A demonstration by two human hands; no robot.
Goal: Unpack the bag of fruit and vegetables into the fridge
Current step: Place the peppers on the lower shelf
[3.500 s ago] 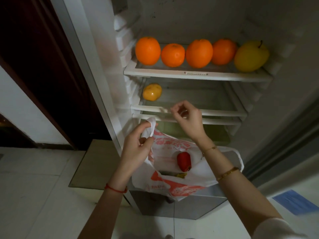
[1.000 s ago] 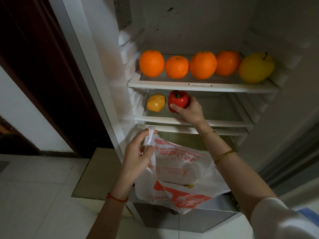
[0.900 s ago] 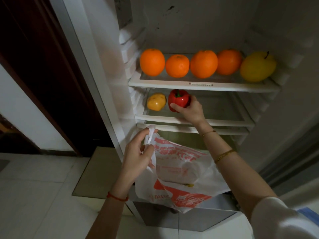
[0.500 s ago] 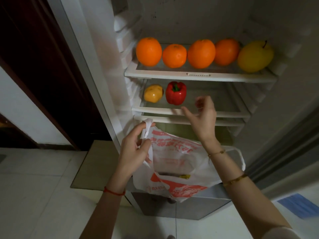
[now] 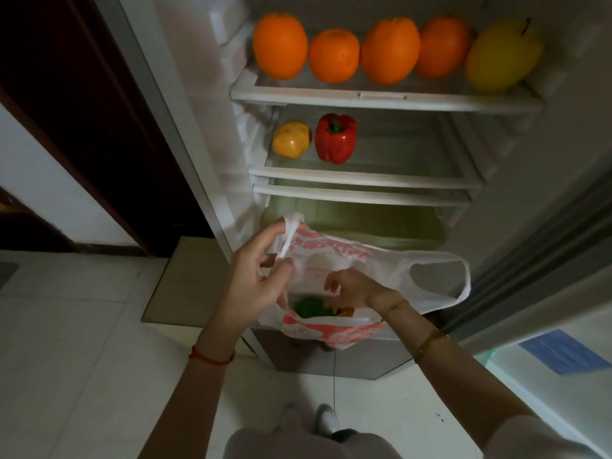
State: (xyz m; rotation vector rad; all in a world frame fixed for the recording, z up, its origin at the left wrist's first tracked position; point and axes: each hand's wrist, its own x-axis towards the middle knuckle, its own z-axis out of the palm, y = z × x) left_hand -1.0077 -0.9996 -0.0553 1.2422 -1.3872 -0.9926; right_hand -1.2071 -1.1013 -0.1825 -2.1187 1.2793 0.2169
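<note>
A person's left hand (image 5: 256, 279) pinches one handle of a white-and-red plastic bag (image 5: 334, 332), holding it up before the open fridge (image 5: 205, 94), while the right hand (image 5: 356, 289), fingers curled, dips into the bag's mouth over a green vegetable (image 5: 309, 308); whether it grips anything cannot be told. Beyond, the middle shelf (image 5: 364, 177) carries one yellow pepper (image 5: 291, 144) and one red pepper (image 5: 335, 138). The top shelf (image 5: 381, 97) holds four oranges (image 5: 280, 45) and one yellow fruit (image 5: 503, 56).
</note>
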